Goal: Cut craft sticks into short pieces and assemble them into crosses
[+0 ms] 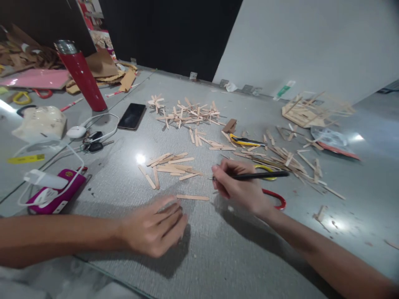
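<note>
The right hand grips a pen, tip pointing left. The left hand curls by a stick's end; whether it grips, I cannot tell.

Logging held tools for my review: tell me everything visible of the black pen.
The black pen is slim and straight with a thin, paler tip. The right hand grips it near that tip. Nearly level in view, it points left, its shaft crossing before a yellow loop. Its material is unclear.
</note>
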`<state>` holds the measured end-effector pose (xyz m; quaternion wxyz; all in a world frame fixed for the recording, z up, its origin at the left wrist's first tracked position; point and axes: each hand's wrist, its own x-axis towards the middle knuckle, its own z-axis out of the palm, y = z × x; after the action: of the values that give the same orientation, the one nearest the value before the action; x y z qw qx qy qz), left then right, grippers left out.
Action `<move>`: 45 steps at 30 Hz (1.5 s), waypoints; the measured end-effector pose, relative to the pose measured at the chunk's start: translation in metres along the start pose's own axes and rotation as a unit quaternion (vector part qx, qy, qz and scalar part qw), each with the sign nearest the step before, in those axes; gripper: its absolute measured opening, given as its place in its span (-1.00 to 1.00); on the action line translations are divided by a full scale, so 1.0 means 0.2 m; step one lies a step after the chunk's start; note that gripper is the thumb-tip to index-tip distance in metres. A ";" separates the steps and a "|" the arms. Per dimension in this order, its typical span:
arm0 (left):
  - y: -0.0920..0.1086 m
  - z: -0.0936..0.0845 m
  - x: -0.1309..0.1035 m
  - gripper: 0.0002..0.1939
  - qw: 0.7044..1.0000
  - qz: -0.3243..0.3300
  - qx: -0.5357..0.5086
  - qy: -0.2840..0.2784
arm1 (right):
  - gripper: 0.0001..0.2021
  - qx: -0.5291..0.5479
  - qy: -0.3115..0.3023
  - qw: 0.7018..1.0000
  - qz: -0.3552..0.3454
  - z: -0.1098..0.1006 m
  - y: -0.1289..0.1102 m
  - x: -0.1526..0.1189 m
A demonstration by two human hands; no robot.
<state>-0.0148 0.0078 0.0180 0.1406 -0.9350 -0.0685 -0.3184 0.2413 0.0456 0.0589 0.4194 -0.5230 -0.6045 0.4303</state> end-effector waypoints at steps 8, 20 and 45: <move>0.00 0.03 0.00 -0.75 0.999 -0.005 -0.023 -0.029 | -0.56 -0.085 -0.133 0.987 0.023 0.11 0.10 -0.08; 0.01 0.04 -0.01 -0.73 0.997 -0.041 -0.001 -0.059 | -0.58 -0.108 -0.146 0.983 0.002 0.12 0.17 -0.08; 0.02 0.07 -0.02 -0.74 0.994 -0.088 -0.020 -0.069 | -0.58 -0.079 -0.162 0.983 0.030 0.11 0.22 -0.07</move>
<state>-0.0082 0.0084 0.0039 0.0877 -0.9476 -0.1539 -0.2660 0.2332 0.0331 0.0093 0.2604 -0.4959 -0.6805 0.4724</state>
